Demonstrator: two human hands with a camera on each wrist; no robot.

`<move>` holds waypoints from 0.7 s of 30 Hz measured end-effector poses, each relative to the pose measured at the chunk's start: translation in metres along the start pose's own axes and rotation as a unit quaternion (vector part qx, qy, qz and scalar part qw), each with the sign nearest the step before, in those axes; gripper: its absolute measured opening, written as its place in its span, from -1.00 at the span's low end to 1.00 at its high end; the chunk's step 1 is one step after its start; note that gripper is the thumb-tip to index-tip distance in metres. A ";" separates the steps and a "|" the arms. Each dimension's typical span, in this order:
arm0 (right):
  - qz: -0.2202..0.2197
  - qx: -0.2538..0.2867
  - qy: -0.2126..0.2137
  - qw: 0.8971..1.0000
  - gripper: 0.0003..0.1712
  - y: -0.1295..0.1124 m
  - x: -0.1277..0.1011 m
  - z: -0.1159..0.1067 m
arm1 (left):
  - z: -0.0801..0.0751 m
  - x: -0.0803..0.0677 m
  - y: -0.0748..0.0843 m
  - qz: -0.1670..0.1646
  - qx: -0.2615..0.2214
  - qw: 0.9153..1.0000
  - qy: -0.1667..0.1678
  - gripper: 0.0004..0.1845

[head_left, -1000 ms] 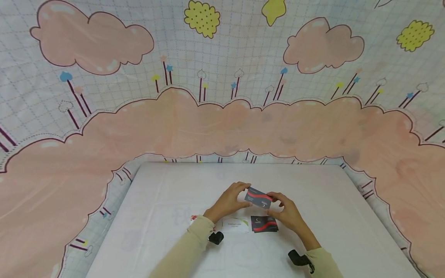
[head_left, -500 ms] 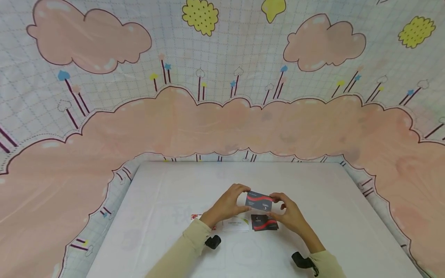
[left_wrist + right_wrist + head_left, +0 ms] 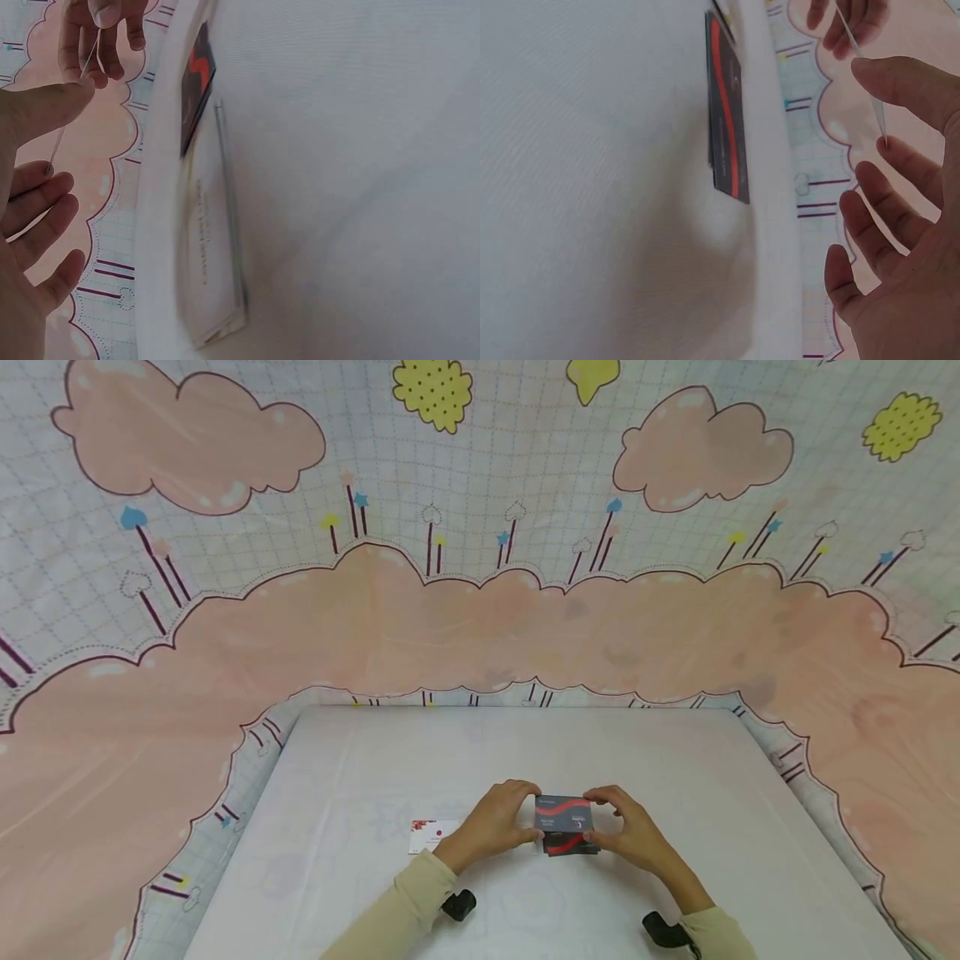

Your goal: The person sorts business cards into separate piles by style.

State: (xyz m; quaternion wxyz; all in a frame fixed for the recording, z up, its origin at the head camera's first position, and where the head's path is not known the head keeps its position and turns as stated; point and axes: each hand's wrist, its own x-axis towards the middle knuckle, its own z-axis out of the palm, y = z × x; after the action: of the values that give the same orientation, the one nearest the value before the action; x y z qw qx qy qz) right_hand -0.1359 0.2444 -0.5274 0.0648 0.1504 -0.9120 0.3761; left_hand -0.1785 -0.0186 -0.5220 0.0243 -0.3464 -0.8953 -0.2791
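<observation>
head view: both hands pinch one thin, flat, glossy rectangular card (image 3: 563,814), dark with a red wave; left hand (image 3: 491,822) grips its left edge, right hand (image 3: 628,828) its right, thumb against fingertips. it hangs just above a like dark card (image 3: 567,844) lying on the smooth white table (image 3: 360,777). a third card, white (image 3: 429,834), lies left; the left wrist view shows another pale card (image 3: 210,247).

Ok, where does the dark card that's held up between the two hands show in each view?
Head: held card low centre, pinched between both hands, above the dark pile.
Left wrist: seen edge-on as a thin pale line, top left.
Right wrist: edge-on too, top right.
Shared landmark: the dark pile with the red wave on the white table.
</observation>
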 end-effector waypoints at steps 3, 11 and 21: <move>0.001 0.001 -0.003 1.000 -0.33 0.002 -0.003 0.000 | 0.004 -0.003 0.001 0.000 0.003 1.000 -0.006 -0.39; 0.018 -0.004 -0.016 1.000 -0.30 0.009 -0.008 0.001 | 0.011 -0.007 0.007 -0.008 0.000 1.000 -0.016 -0.41; 0.010 -0.015 -0.033 0.999 -0.33 0.018 -0.011 0.002 | 0.028 -0.003 0.007 -0.024 0.010 0.999 -0.022 -0.43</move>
State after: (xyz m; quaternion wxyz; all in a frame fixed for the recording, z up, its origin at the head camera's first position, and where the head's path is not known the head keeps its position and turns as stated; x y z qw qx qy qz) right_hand -0.1309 0.2574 -0.5431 0.0331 0.1524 -0.9206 0.3579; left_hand -0.1674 -0.0024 -0.5428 0.0011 -0.3302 -0.9064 -0.2634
